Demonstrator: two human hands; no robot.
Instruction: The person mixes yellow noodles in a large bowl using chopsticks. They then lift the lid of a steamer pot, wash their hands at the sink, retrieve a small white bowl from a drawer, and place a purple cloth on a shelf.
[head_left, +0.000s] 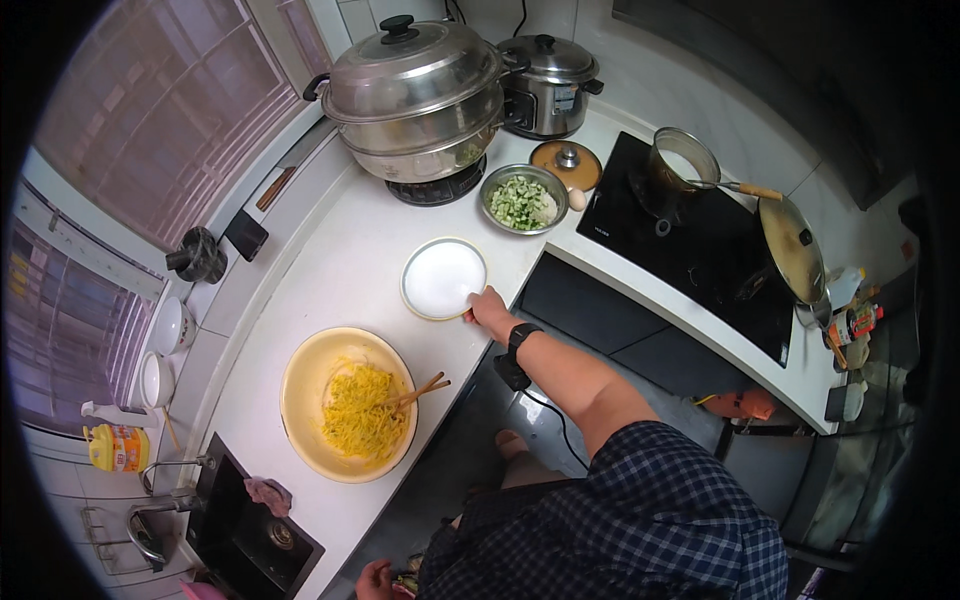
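My right hand (487, 309), with a black band at the wrist, grips the near rim of a round white plate (444, 277) over the white countertop. The thumb lies on the plate's upper face. Closer to the sink stands a large cream-coloured basin (304, 397) holding yellow shreds (360, 409). A pair of wooden chopsticks (424, 390) leans out over the basin's rim. My left hand (375, 581) shows only partly at the bottom edge, below the counter's front. Whether it holds anything is not clear.
Beyond the plate sit a metal bowl of diced green vegetable (523, 202), an egg (577, 199) and a lid (581, 172). A large steamer (420, 97) and an electric cooker (551, 90) stand behind. A pot (686, 161) rests on the black cooktop (697, 255). A dark sink (251, 536) lies lower left.
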